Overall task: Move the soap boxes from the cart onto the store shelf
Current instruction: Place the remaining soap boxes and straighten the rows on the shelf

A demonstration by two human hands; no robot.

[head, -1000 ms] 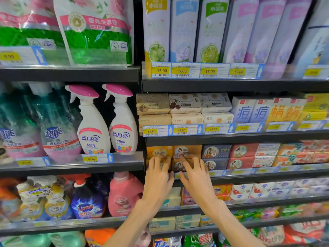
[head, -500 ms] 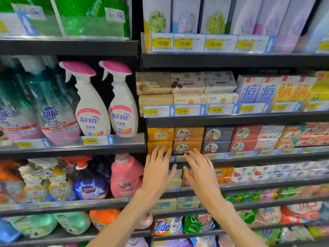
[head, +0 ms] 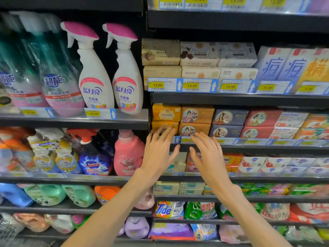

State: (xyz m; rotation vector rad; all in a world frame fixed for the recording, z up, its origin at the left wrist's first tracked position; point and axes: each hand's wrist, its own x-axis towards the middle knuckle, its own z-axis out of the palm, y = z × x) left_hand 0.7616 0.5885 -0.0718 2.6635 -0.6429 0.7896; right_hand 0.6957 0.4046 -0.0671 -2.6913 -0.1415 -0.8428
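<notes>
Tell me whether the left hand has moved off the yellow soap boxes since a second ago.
Yes. The left hand has drawn back and down: earlier its fingers covered the lower yellow cardboard soap box, and now only the fingertips overlap that box's bottom edge.

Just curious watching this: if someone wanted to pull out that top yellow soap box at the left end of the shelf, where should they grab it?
Probably by its short ends, coming straight in from the front. The top yellow soap box lies flat on another yellow box, with an orange box close against its right, so only the front face and left end show. Both the left hand and right hand are open, holding nothing.
</notes>
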